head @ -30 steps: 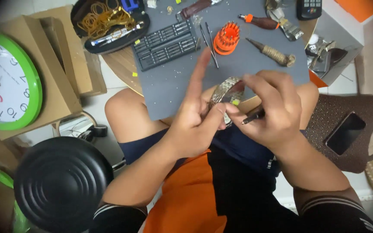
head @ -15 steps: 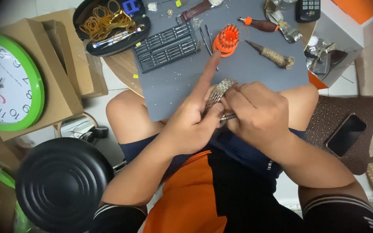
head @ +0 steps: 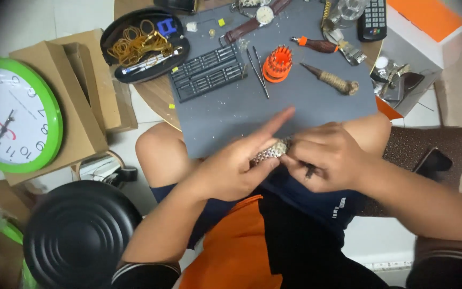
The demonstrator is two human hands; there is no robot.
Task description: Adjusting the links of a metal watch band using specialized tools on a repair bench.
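Gripping a silvery metal-link watch bracelet (head: 270, 152), left hand (head: 231, 168) and right hand (head: 330, 155), both closed.

Metal watch band (head: 269, 152) between left hand (head: 231, 168) and right hand (head: 330, 158).

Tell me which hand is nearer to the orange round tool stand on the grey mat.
Left. The left hand stretches its forefinger up the grey mat toward the orange stand, just below it. The right hand sits lower and to the right, at the metal watch band.
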